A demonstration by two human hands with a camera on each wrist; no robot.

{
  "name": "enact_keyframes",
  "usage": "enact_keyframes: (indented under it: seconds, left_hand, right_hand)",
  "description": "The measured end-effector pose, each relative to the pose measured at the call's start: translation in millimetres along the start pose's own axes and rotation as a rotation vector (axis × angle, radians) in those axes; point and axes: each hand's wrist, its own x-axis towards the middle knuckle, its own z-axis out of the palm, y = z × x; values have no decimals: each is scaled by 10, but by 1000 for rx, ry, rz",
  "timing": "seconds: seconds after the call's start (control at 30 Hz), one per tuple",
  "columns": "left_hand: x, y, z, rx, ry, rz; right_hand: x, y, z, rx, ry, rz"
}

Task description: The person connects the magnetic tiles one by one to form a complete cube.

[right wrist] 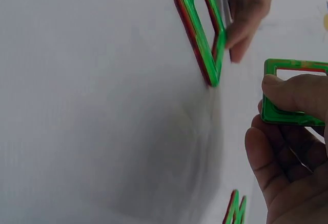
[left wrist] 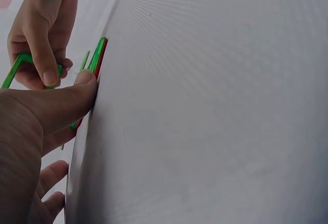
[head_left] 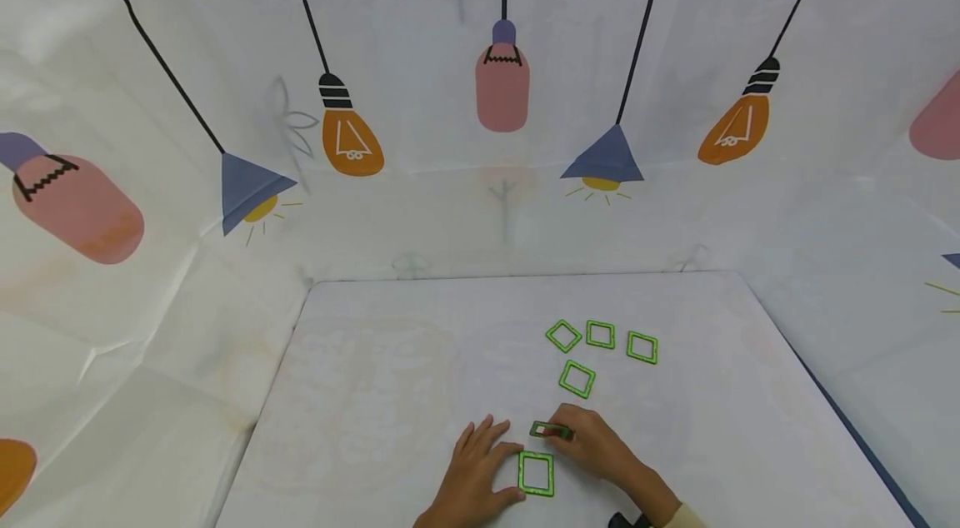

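Note:
A green square magnetic-tile frame (head_left: 551,474) lies on the white tabletop. My left hand (head_left: 472,474) holds it at the left corners between thumb and index finger, the other fingers spread. Just beyond it, my right hand (head_left: 592,440) pinches a second green square tile frame (right wrist: 294,63) between thumb and fingers, raised off the table and tilted. The right wrist view shows a reddish lower edge on the lying tile frame (right wrist: 197,42). The two tiles are apart.
Several more green square frames lie farther back, among them a turned one (head_left: 564,336) and a nearer one (head_left: 577,379). The white tabletop (head_left: 375,395) meets a pale cloth backdrop (head_left: 420,220) printed with lamps. A dark object (head_left: 628,520) shows by the right wrist.

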Motion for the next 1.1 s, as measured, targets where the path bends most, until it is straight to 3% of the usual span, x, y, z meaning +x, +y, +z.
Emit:
enact_keyframes:
  seconds: [0.33, 0.6, 1.1]
  left_hand:
    - [-11, 12, -28, 5, 38, 28]
    - [-23, 3, -8, 20, 79, 47]
    - [-17, -6, 21, 13, 65, 24]
  right_hand:
    - [21, -108, 141, 3, -73, 31]
    - [-13, -97, 184, -55, -47, -38]
    - [-50, -30, 238, -69, -61, -40]
